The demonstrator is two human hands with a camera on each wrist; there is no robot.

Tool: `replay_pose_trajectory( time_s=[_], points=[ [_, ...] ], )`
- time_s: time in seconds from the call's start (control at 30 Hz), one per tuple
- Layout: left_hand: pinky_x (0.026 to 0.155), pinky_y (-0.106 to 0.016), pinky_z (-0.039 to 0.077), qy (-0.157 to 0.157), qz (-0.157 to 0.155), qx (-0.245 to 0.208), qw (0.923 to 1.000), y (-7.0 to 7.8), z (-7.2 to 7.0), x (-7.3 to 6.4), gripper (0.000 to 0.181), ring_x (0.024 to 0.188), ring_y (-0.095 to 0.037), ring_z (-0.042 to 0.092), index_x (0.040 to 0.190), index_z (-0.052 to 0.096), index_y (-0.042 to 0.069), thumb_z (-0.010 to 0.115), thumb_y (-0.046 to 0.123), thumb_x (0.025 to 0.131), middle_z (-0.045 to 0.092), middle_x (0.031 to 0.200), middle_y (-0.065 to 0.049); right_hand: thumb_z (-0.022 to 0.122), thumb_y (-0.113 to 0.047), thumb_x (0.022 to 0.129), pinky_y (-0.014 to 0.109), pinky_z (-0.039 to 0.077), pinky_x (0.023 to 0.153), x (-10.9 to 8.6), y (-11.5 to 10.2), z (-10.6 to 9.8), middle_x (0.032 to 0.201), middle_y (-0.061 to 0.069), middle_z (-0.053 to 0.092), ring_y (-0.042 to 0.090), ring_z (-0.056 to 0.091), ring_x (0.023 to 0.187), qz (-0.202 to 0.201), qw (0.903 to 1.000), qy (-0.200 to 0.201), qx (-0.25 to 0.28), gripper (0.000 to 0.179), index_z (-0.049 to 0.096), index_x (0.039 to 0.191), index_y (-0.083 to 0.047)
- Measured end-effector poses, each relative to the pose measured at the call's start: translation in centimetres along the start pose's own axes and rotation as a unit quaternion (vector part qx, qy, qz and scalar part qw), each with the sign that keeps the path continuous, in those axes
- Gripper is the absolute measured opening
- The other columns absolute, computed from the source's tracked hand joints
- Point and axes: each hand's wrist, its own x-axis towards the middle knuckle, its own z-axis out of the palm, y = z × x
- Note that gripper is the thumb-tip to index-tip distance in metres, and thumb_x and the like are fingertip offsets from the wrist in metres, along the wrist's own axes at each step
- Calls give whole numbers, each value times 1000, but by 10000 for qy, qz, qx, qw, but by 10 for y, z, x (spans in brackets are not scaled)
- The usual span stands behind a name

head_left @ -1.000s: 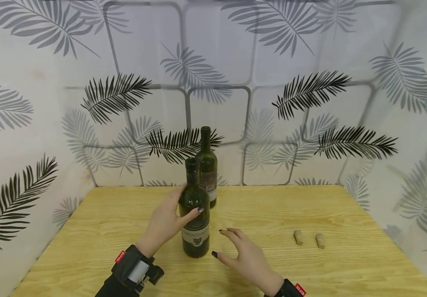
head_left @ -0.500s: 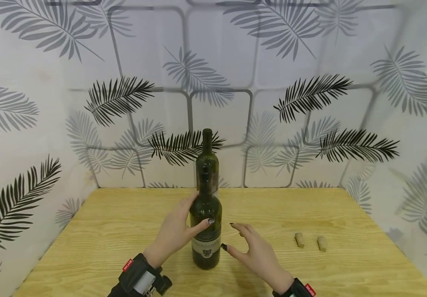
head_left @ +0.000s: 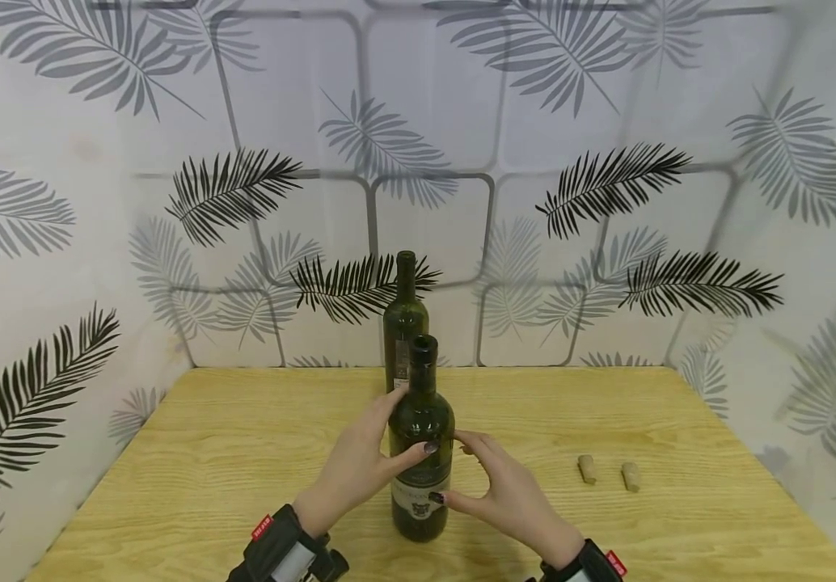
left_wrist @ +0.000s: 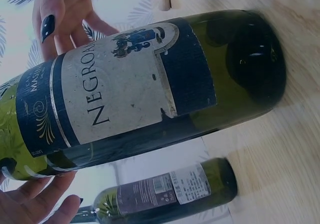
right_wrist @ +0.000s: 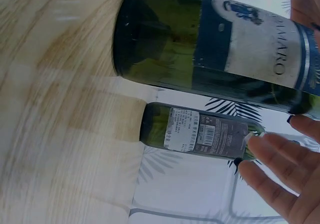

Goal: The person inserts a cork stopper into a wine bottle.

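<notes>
A dark green wine bottle (head_left: 422, 416) with a white and navy label (left_wrist: 115, 84) stands upright on the wooden table. My left hand (head_left: 356, 461) holds its upper body, thumb across the front and fingers round the far left side. At the bottle's right side is my right hand (head_left: 505, 493); its thumb overlaps the label in the head view. Spread and loosely bent, the right fingers (right_wrist: 272, 159) have one fingertip right at the glass in the right wrist view. Just behind stands a second green wine bottle (head_left: 403, 319) with a barcoded back label (right_wrist: 182, 129), not held.
Two corks, a left one (head_left: 587, 469) and a right one (head_left: 631, 477), stand on the right part of the wooden table (head_left: 243, 420). A white curtain (head_left: 432, 97) with a dark leaf pattern hangs behind the table and along both sides.
My left hand has brought the front bottle rightward and nearer to me, so the rear bottle shows more again. My right hand's fingertips have come up to the front bottle's right side.
</notes>
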Motion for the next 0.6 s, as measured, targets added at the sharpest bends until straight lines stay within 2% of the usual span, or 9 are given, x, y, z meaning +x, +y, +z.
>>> replay_pose_trajectory(
  time_s=[0.3, 0.6],
  points=[
    [93, -52, 44, -156, 164, -56, 9997, 7, 7, -3, 74, 122, -34, 48, 143, 37, 8, 70, 37, 84, 47, 137, -15, 73, -38, 81, 42, 51, 81, -2, 7, -3, 121, 4, 57, 23, 58, 105, -357, 9992, 165, 58, 61, 51, 131, -11],
    [93, -49, 45, -294, 340, -237, 9987, 12, 11, -5, 74, 122, -31, 49, 145, 35, 11, 70, 36, 84, 47, 138, -12, 75, -37, 79, 39, 51, 82, -4, 16, -11, 115, 0, 59, 20, 58, 102, -489, 9985, 32, 263, 58, 53, 127, -11]
  ],
)
